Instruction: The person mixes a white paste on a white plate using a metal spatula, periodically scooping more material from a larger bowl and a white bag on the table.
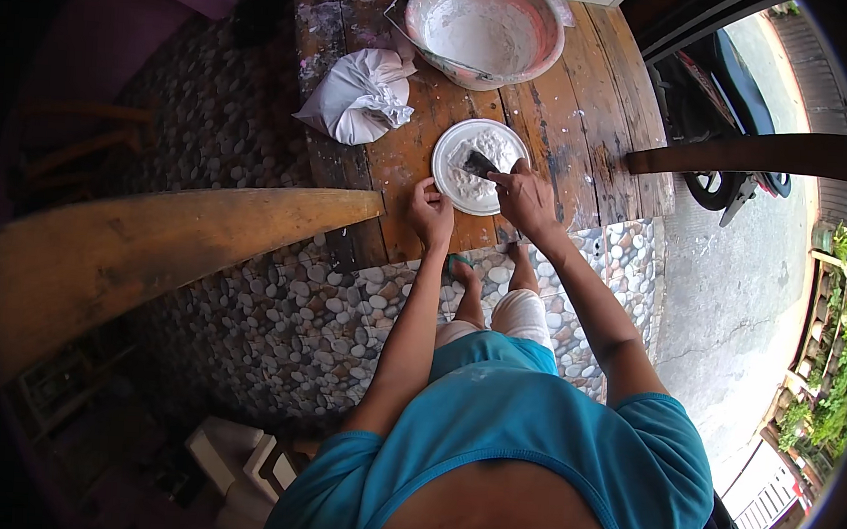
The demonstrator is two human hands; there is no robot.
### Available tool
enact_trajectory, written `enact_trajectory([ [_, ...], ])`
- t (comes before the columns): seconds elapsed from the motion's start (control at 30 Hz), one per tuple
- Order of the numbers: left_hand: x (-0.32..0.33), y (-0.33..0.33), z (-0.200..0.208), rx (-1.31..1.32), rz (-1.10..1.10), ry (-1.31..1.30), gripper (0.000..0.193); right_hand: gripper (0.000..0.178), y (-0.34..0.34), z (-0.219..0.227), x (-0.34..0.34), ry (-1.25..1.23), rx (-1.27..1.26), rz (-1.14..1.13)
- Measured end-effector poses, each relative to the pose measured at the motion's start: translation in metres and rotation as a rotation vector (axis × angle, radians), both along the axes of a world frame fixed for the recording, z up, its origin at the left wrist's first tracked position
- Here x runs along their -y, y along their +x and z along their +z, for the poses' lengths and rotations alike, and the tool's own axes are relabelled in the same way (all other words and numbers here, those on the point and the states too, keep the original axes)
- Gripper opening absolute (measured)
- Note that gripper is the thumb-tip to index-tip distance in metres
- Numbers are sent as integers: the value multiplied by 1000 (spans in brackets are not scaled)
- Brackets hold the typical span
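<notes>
A white plate (436, 181) lies on the wooden table, with thick white paste (483, 189) spread over it in lumps. My left hand (432, 215) is at the plate's near left edge, its fingers bent and closed on the rim. In my right hand (529, 205) is a putty knife (479, 163) with a dark blade. The blade points left and rests in the paste; my fingers hide most of its handle. Behind the plate, to its left, sits a crumpled white plastic bag (356, 98).
A large paste-smeared basin (535, 64) with a wire handle stands at the table's far side. The table (584, 129) has paint spots. Curved wooden beams reach in from the left (186, 223) and right (745, 155). A motorbike (729, 99) is parked beyond, at the right.
</notes>
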State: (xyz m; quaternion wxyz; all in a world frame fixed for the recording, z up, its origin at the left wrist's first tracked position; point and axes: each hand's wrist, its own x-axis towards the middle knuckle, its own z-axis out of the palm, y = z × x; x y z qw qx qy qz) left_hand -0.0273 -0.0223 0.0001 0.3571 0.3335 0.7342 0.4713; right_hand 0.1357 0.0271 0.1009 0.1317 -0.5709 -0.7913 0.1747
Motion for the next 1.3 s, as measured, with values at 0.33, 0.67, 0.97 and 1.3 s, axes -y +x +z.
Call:
enact_trajectory([
  [0.33, 1, 2, 11, -177, -32, 4, 34, 23, 89, 31, 33, -98, 54, -94],
  [0.67, -16, -18, 13, -248, -108, -62, 34, 29, 104, -2, -11, -198, -1, -44],
  [0.97, -37, -32, 5, -243, -182, -84, 35, 35, 92, 9, -49, -31, 70, 249],
  [1.3, -22, -34, -7, -44, -115, -57, 33, 36, 79, 21, -9, 252, 247, 412],
])
